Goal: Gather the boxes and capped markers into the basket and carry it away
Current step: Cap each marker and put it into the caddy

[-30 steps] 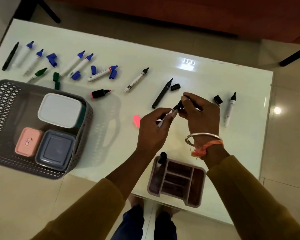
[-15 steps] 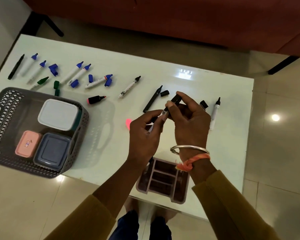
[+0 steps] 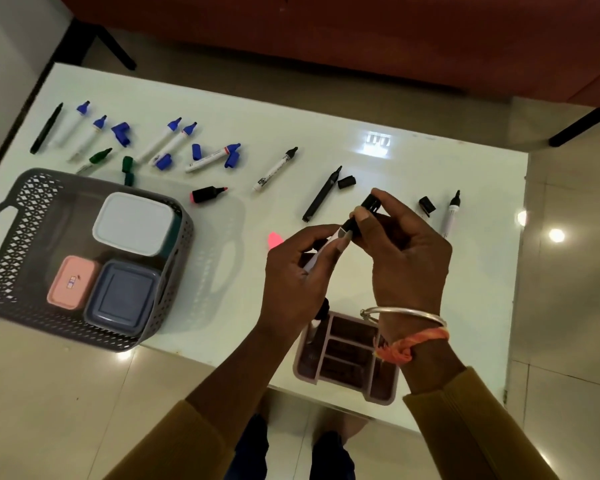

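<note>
My left hand grips the white barrel of a marker above the table's middle. My right hand pinches a black cap at that marker's black tip end. A grey lattice basket at the left table edge holds a white box, a pink box and a grey-blue box. Several uncapped markers lie in a row along the far side, among them a black marker and a white one, with loose caps beside them.
A brown compartment organizer sits at the table's near edge under my wrists, one marker standing in its left slot. A pink cap lies left of my left hand. The basket overhangs the table's left front edge. A red sofa stands behind the table.
The camera view shifted, so the table sits lower in frame. My hands keep the marker and cap together; the right hand's fingers have moved up along the cap.
</note>
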